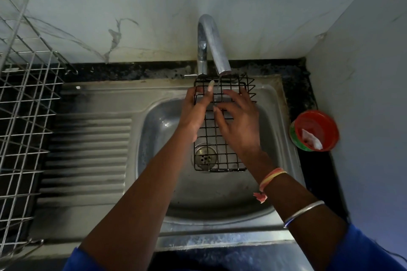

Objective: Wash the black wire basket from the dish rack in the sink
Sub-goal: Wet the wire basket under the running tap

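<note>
Black wire basket (217,145): in the head view you hold it over the sink (152,138), tilted, with its far end just under the tap (212,46) and its near end above the drain strainer (206,156). It is off the dish rack (26,94), which stands well apart at the left.

Left hand (195,110): the fingers are wrapped round the basket's left edge and carry it, with one finger lying straight along the wires.

Right hand (240,123): the fingers are spread and flat on the mesh, gripping nothing. Only a thin trickle seems to leave the spout; I cannot tell its strength.

Findings, as judgement:
- One hand alone bears the basket. Wet wire is slick, and a hard rub from your right hand could twist it out of that grip and drop it onto the basin floor.
- The far corner sits close to the spout. Lifting or turning the basket there may knock it against the tap.
- The thread wristband (272,177) hangs near the basket's near corner, and its loose end could snag on a wire.
- Spread fingertips can slip through the mesh openings and catch.
- The red bowl (315,131) stands on the counter just beside the rim. A wide swing of the basket to the right could strike it.
</note>
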`<state>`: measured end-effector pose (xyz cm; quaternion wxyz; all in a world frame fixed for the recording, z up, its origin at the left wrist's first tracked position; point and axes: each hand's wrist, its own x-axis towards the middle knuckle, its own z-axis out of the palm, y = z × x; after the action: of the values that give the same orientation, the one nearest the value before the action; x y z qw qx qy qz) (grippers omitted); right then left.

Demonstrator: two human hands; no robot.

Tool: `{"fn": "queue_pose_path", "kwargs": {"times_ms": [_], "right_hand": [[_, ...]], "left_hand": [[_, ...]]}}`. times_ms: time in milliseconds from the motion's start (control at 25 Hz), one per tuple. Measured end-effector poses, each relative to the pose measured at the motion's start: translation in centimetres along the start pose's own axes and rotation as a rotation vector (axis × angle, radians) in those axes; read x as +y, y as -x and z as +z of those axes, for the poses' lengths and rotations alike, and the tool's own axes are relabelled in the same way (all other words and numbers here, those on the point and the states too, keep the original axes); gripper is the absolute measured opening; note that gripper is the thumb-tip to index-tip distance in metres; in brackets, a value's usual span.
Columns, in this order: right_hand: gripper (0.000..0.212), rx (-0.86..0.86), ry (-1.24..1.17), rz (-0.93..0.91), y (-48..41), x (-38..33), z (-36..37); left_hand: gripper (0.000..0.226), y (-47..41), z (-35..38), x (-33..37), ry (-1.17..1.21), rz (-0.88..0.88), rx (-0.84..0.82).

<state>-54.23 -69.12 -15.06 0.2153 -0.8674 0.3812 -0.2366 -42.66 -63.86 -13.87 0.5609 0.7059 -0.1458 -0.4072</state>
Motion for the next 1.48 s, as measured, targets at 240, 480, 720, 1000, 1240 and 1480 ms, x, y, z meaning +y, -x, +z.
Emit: {"fn": "queue_pose_path", "kwargs": {"times_ms": [240,480,720,1000,1240,1480], "right_hand": [[0.052,-0.226,0.453,0.009,1.3,-2.0,0.5],[0.060,-0.261,0.384,0.192,-2.1,-0.1,1.2],[0.051,-0.248,0.304,-0.011,-0.2,-0.8,2.3],[0.022,0.289,-0.043,0.332,-3.8,-1.8,2.2],[0.023,0.295,-0.057,0.282,-5.3,-1.7,2.0],[0.021,0.254,0.039,0.045,-1.3,-0.8,2.0]], "left_hand": [[0.040,-0.3,-0.3,-0.2,0.026,-0.019,0.003],[0.040,0.5,-0.1,-1.7,0.001,-0.045,-0.036],[0.059,0.3,-1.3,-2.6,0.060,-0.018,0.078],[0.041,0.5,-0.6,-2.7,0.051,0.014,0.055],[0.040,-0.6,-0.4,-1.0,-0.009,0.075,0.026],[0.042,-0.5,-0.1,-0.9,0.018,0.102,0.076]]}}
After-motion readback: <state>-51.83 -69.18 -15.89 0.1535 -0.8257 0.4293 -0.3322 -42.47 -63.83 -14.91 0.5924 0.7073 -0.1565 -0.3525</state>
